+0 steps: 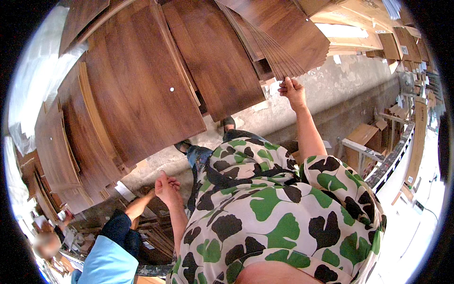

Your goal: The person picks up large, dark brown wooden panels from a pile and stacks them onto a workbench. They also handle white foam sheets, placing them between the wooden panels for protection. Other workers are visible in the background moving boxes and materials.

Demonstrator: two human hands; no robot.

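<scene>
Dark brown wood-grain panels lie in stacks in front of me. At the upper right one stack of panels [283, 33] is fanned out, its edges stepped like stairs. My right hand [293, 93] is at the near corner of that fan, fingers bent and pinched on a panel's edge. To its left lies another stack of panels [215, 59], and then a wide panel [142, 80] with a small white dot on it. My left hand [168, 188] hangs below that wide panel, apart from it. Its thumb points up, its fingers are loosely bent, and nothing shows in it.
Close to my left hand is another person's forearm [140, 203], with a light blue garment [111, 260] below. More panel stacks [56, 151] stand at far left, beside clear plastic wrap [42, 71]. Cardboard boxes [362, 137] and a metal rail [362, 149] are at right.
</scene>
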